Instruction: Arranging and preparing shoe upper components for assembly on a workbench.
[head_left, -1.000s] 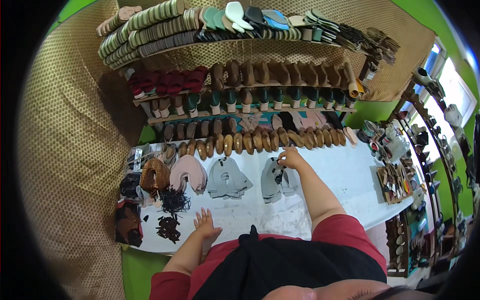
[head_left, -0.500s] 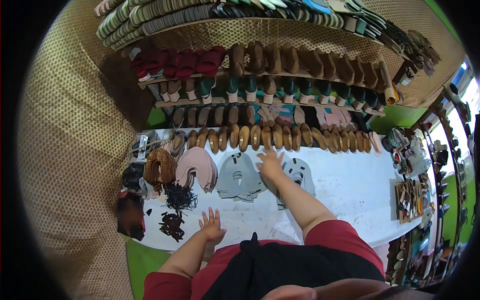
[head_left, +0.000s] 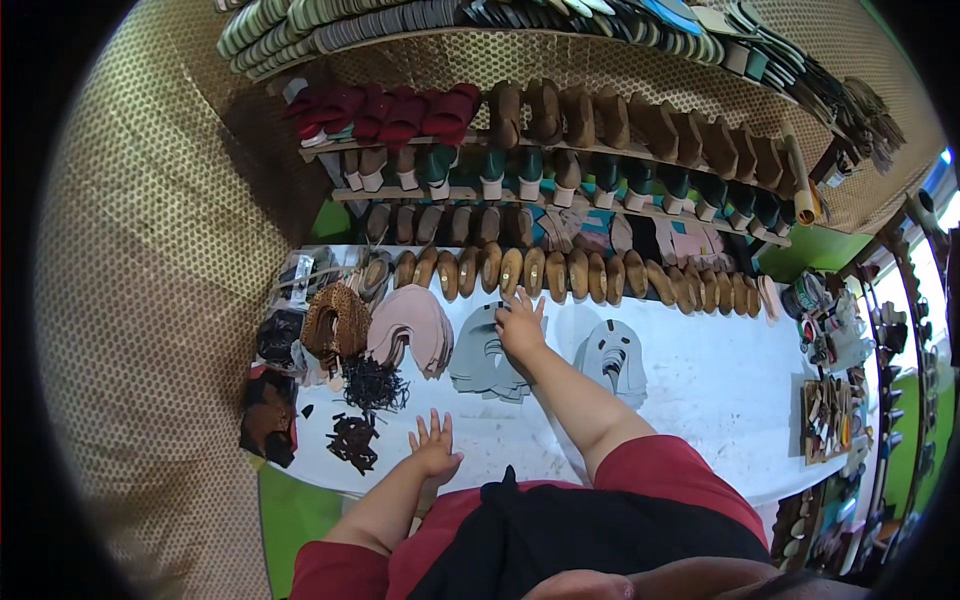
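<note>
My right hand (head_left: 522,328) reaches over the white table, fingers apart, at the upper right edge of a stack of grey U-shaped shoe-upper pieces (head_left: 475,368). It seems to touch the top piece; its palm is hidden. My left hand (head_left: 436,450) is open with fingers spread near the table's front edge and holds nothing. To the right lies a second grey stack (head_left: 632,375) with small dark marks on top. Left of the first stack are pink U-shaped pieces (head_left: 412,318) and leopard-print ones (head_left: 335,318).
Black strips (head_left: 373,387) and dark brown bits (head_left: 353,443) lie in piles at the left. Brown shoe lasts (head_left: 534,272) line the table's back edge, with shoe shelves above. A tool box (head_left: 832,420) stands at the right end.
My right hand has moved left, from between the two grey stacks to the upper right edge of the left one. My left hand stays spread. The whole view has shifted slightly.
</note>
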